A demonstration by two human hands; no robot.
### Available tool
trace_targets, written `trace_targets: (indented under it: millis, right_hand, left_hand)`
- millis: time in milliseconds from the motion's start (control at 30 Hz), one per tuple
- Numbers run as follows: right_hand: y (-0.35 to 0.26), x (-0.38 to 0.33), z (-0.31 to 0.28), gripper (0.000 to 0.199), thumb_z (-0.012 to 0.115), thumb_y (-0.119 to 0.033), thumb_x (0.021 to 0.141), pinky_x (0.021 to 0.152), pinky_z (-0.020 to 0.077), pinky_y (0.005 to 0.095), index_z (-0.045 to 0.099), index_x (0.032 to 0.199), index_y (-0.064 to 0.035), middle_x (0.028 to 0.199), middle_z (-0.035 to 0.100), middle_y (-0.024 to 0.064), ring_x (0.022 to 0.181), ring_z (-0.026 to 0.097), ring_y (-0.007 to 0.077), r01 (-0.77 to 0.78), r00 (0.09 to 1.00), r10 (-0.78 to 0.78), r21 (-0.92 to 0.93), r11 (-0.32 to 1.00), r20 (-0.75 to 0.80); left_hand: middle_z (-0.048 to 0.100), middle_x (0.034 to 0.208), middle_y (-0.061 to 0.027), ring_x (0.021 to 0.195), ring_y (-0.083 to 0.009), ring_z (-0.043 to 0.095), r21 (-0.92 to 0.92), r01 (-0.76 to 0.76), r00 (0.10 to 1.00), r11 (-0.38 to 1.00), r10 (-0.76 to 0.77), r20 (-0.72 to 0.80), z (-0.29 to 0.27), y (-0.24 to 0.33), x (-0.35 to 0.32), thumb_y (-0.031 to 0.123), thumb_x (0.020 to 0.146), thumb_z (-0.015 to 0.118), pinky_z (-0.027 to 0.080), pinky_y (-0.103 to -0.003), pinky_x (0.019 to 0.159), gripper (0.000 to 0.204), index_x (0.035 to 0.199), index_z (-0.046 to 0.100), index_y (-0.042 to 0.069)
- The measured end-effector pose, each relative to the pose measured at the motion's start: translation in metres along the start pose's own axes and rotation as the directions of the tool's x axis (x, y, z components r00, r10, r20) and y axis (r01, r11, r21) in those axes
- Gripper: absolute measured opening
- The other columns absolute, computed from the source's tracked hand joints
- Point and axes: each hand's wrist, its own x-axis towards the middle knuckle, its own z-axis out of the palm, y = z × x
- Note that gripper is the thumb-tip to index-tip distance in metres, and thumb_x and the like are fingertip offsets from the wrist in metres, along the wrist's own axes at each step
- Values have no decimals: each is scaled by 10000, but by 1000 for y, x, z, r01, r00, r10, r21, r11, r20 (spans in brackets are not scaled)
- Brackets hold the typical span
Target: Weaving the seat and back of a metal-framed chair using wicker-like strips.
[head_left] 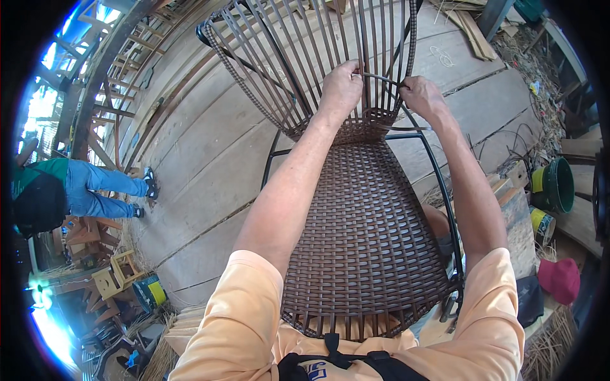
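Note:
In front of me is a chair with a tightly woven brown seat point(362, 235) and a black metal frame point(438, 171). Its backrest point(305, 57) has upright brown strips, with weaving only at the base. A thin brown weaving strip point(382, 78) runs between my hands across the right-hand uprights. My left hand point(341, 87) is closed, pinching the strip at the middle of the backrest. At the backrest's right edge my right hand point(424, 98) is closed on the strip's other part; its fingertips are partly hidden. A loose strip length point(410, 128) passes below my right hand.
A person in blue jeans point(105, 187) stands at the left. Green buckets point(559, 185) and a dark red cap point(559, 280) are at the right, near scattered offcuts. Wooden planks point(467, 32) lie at the far right; wooden racks point(127, 70) line the far left.

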Motion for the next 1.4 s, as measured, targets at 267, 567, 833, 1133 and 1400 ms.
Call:
trace_targets:
  millis: [267,567,833,1133,1400]
  right_hand:
    - [3,2,5,227,510,-192,799,810,467,452,643,892,-33,942,618,238,945,589,384,24,999,-22,-67,998,32]
    - [36,-23,-23,234,549,-242,861,595,460,369,637,885,-26,664,583,127,627,578,245,53,984,-86,203,978,153]
    - [69,-55,-36,223,594,-208,829,501,350,242,648,915,-10,596,482,-21,547,431,66,3,1000,-7,380,925,10]
    - [92,-55,-35,224,589,-194,811,543,422,259,648,886,9,625,548,24,574,510,97,-5,1000,16,360,933,-27]
    - [97,-48,-23,222,589,-190,820,517,404,258,640,895,13,595,527,17,558,505,85,41,999,-23,394,918,-49]
  left_hand:
    - [631,777,-79,689,-129,601,63,-27,999,998,25,21,-4,2,0,46,844,483,478,-265,661,287,1108,576,-15]
    - [662,862,-186,795,-325,644,667,60,987,743,-145,73,-35,17,-19,191,857,496,496,-428,755,242,936,655,27]
    - [545,1041,-192,959,-312,577,295,120,953,948,-27,-303,-11,10,-54,140,849,549,472,-404,825,299,1102,542,-20]
    - [516,960,-175,910,-336,554,130,361,889,924,-299,-347,15,5,-36,129,759,664,450,-427,786,262,916,508,-11]
    - [574,764,-131,696,-242,572,43,255,891,966,-217,-398,18,-20,-35,149,741,680,453,-358,658,230,809,537,-18]
